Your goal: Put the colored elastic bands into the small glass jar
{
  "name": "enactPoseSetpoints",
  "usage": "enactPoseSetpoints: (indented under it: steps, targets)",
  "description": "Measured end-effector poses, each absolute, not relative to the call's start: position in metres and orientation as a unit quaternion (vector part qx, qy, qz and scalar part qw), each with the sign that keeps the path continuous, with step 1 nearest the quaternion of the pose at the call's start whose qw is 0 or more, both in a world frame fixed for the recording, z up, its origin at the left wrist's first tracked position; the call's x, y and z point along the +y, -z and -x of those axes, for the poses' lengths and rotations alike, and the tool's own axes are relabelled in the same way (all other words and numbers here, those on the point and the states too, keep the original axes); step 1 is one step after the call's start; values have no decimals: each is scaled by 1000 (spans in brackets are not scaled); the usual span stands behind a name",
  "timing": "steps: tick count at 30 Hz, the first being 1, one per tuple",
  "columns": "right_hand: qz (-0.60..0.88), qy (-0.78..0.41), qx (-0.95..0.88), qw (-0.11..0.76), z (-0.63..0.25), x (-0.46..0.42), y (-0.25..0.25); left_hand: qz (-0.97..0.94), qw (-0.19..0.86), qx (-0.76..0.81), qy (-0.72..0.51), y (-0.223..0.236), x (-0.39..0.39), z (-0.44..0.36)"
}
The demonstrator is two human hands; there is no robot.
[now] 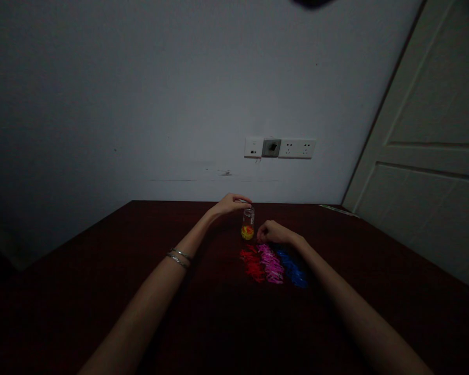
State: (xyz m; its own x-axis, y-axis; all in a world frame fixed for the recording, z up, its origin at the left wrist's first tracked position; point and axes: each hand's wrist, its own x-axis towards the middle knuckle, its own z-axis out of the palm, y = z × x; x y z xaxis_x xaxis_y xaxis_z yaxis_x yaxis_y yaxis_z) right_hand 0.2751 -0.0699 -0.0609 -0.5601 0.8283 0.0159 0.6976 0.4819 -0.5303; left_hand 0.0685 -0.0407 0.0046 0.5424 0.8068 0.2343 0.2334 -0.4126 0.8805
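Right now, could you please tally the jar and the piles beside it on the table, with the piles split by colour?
Jar: 1
Red pile: 1
Pink pile: 1
Blue pile: 1
Total: 4

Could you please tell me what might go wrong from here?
The left hand is at the top of the clear jar; a nudge might tip it. The right hand is at the far end of the pink pieces; a sweep could mix them with the neighbouring red pieces or blue pieces.
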Motion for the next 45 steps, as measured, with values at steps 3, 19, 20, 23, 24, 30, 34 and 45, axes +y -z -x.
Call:
enactPoseSetpoints:
  steps: [3, 19, 20, 23, 24, 30, 34, 45]
  targets:
    - [458, -247, -839, 160, -280, -73, 50, -726, 447, 349, -389, 9, -39, -62]
    - [483, -265, -776, 306, -295, -83, 4, -611, 476, 457, -437, 92, -36, -31]
    - [482, -257, -774, 320, -294, -82, 1, -611, 473, 458, -440, 94, -35, -32]
    - [466, -232, -778, 351, -290, -81, -7, -615, 462, 460, -443, 98, -32, -33]
    - [459, -224, -784, 354, -287, -80, -9, -618, 459, 462, -441, 98, -32, -33]
    - [434, -192, -826, 304, -267, -73, -29, -641, 448, 447, -434, 101, -31, -33]
    - [436, -164, -846, 258, -260, -63, -38, -650, 433, 452, -431, 101, -32, -33]
    - [442, -204, -826, 284, -281, -75, -19, -717, 353, 462, -385, 97, -41, -35]
